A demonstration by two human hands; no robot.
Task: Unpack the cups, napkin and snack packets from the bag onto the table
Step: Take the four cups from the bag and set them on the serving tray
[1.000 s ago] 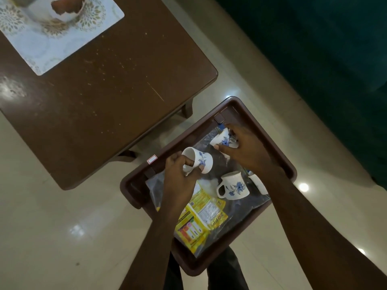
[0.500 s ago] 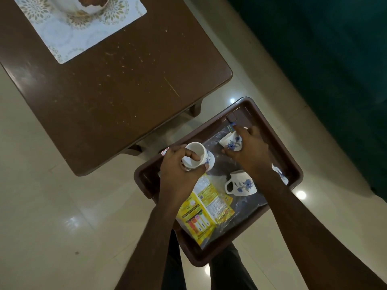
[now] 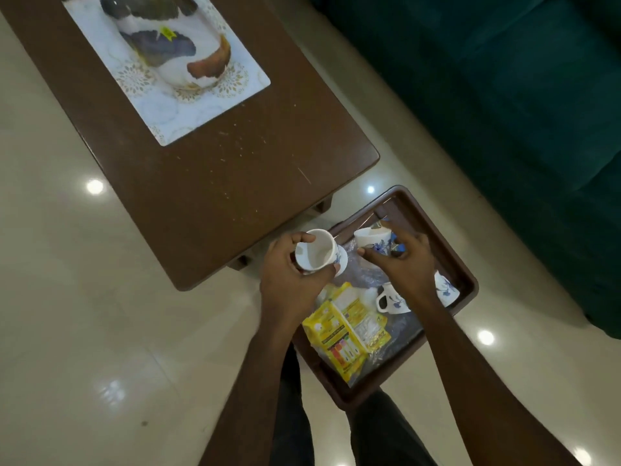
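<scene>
My left hand [image 3: 289, 280] grips a white cup with blue flowers [image 3: 319, 252], its mouth turned up toward me, held above the near left edge of the brown tray [image 3: 465, 264]. A second flowered cup [image 3: 373, 240] is held in my right hand [image 3: 400, 260] over the tray's far part. Two more cups lie on the clear plastic bag [image 3: 393, 331] in the tray: one with its handle showing [image 3: 391, 299], another [image 3: 445, 289] partly hidden behind my right wrist. Yellow snack packets [image 3: 346, 331] lie in the bag at the near end. The dark wooden table [image 3: 218, 169] stands to the left.
On the table's far end a white patterned mat [image 3: 174, 105] carries a round painted vase [image 3: 174, 42]. A dark green sofa [image 3: 504, 95] fills the right side. The tray rests on my lap over a glossy tiled floor [image 3: 84, 331].
Both hands have lifted their cups and moved left, toward the table; the left cup now sits past the tray's edge. The view has swung so more of the table shows.
</scene>
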